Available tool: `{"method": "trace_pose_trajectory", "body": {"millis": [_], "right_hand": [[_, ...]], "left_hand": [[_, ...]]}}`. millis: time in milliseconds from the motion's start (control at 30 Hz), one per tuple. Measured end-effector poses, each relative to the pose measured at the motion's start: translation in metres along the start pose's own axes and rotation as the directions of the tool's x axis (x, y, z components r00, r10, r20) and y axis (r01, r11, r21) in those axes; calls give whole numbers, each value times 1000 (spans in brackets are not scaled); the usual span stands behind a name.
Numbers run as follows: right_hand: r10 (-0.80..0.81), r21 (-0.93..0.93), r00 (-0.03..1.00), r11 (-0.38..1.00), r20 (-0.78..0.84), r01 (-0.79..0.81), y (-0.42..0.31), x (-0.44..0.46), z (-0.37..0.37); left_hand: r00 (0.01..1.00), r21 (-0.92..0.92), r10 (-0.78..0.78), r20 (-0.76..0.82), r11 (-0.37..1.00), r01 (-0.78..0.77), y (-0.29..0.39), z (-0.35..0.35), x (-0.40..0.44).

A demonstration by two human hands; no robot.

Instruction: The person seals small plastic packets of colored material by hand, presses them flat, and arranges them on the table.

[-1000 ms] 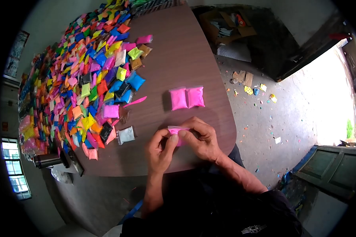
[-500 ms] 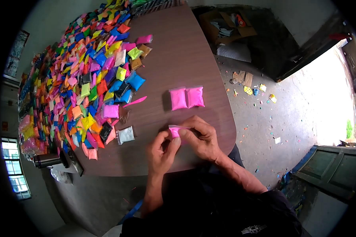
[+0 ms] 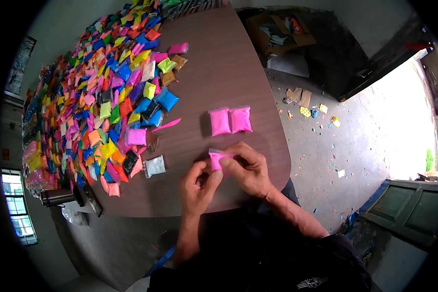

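Note:
A small pink bag (image 3: 216,161) is pinched between both hands near the table's front edge. My left hand (image 3: 199,187) grips its lower left side with thumb and fingers. On its right side, my right hand (image 3: 247,170) presses with the thumb, the fingers curled behind. The bag's lower part is hidden by the fingers. Just beyond the hands, two filled pink bags lie side by side, a left one (image 3: 220,122) and a right one (image 3: 241,119). A white bag (image 3: 155,166) rests to the left of my left hand, and a pink plastic tool (image 3: 167,125) lies beyond it.
A large heap of coloured bags (image 3: 114,114) covers the left side of the brown table (image 3: 204,63). A metal flask (image 3: 58,197) is at the lower left. An open cardboard box (image 3: 301,36) stands beyond the table's right edge; scraps litter the floor.
The held pink bag has tipped up, so more of its face and clear top edge shows. Both hands have shifted only slightly and keep their hold.

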State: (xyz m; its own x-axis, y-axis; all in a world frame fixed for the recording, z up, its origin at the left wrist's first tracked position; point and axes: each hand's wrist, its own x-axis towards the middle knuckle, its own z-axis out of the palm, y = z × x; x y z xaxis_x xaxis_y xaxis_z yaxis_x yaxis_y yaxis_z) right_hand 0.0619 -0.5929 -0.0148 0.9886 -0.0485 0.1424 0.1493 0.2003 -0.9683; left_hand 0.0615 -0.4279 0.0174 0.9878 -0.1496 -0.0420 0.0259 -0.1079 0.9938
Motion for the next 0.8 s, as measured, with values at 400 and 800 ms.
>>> {"method": "trace_pose_trajectory", "body": {"millis": [400,800], "right_hand": [[123,83,991,988,55,-127,-5,0,0],[141,107,989,984,49,-146,-2,0,0]], "left_hand": [[997,30,72,-29,997,-71,-8,-3,-1],[991,107,127,-52,987,-121,-6,-2,1]]}}
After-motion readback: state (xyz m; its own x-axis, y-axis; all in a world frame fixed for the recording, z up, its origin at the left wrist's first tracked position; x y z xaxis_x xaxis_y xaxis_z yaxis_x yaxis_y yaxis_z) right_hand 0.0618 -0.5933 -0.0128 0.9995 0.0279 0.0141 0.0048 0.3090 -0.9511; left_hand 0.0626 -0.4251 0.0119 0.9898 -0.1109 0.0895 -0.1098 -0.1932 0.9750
